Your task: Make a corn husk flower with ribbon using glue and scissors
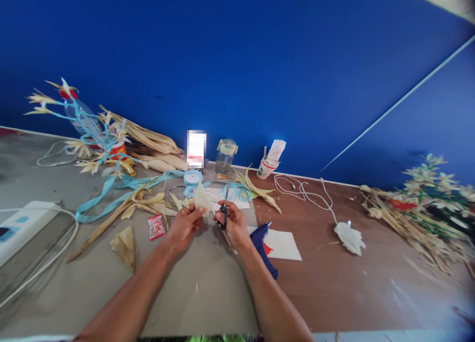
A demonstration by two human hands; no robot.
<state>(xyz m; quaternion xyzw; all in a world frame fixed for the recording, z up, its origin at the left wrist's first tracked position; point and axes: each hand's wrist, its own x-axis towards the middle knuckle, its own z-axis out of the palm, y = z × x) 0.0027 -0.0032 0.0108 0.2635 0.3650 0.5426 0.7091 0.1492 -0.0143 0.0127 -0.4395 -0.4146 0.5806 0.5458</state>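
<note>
Item: husk piece [203, 199] being pinched in left hand [184, 225] fingers; scissors [223, 213] being clamped in right hand [234, 224] fingers. Risk judged: left fingertips being nicked, blades close by.

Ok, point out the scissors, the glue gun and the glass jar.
scissors [224, 206], head view, on the blades above the handles.
glue gun [261, 239], head view, on the blue body.
glass jar [224, 159], head view, on its clear wall.

Super saturated blue wall [260, 60], totally plain. Counter [208, 292] half grey, half reddish-brown wood tone. Pale straw-yellow husk piece [202, 199], black-handled scissors [223, 216]. Royal blue glue gun [264, 250], white paper [289, 248] with a red blotch. Baby-blue ribbon [111, 188], red-and-white sachet [156, 227], white cable [308, 188], cream dried flowers [426, 193] with bits of red and green.
</note>
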